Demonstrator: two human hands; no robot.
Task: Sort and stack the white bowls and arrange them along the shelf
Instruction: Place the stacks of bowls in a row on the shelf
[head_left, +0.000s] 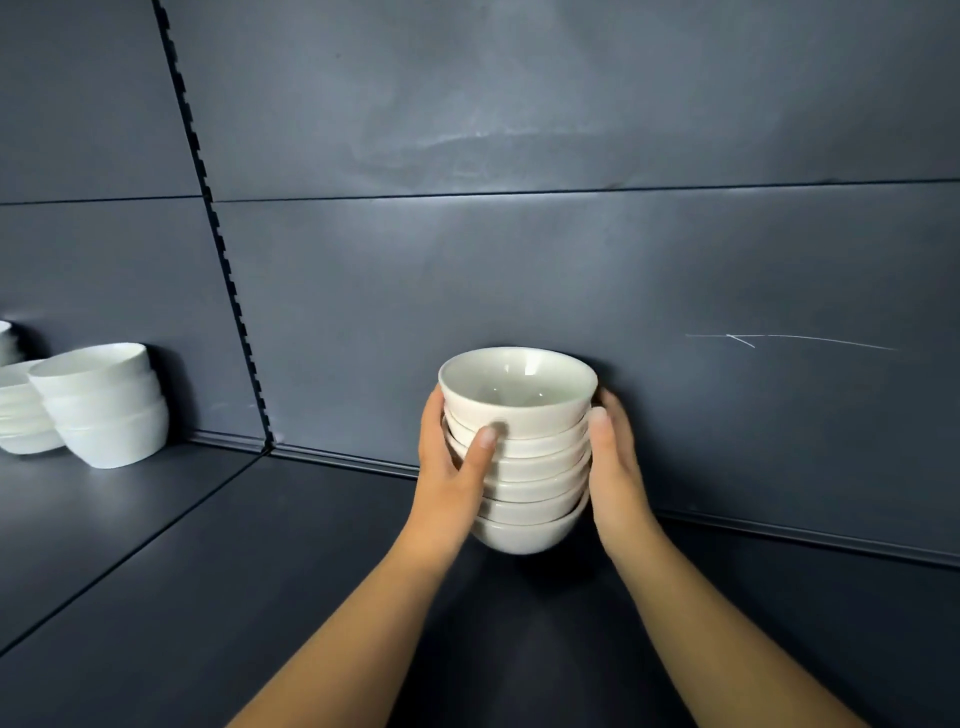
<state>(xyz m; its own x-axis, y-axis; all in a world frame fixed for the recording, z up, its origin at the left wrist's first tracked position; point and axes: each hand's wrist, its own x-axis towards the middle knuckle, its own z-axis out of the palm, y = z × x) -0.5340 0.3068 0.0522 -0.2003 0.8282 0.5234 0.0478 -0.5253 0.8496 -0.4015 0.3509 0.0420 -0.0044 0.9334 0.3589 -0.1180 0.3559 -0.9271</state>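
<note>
Clamping the stack of white bowls (519, 457) between them, left hand (448, 462) and right hand (614, 462) hold it near the back panel (727, 291), probably the placing step; next needs a level set-down on the shelf (249, 571) below, then release.

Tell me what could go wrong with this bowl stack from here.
The stack of bowls is tall and held only at its sides by the left hand and right hand; lower bowls could slip out, or the pile could lean.
Its top rim looks close to the back wall; pushing it back could knock or chip it.
</note>
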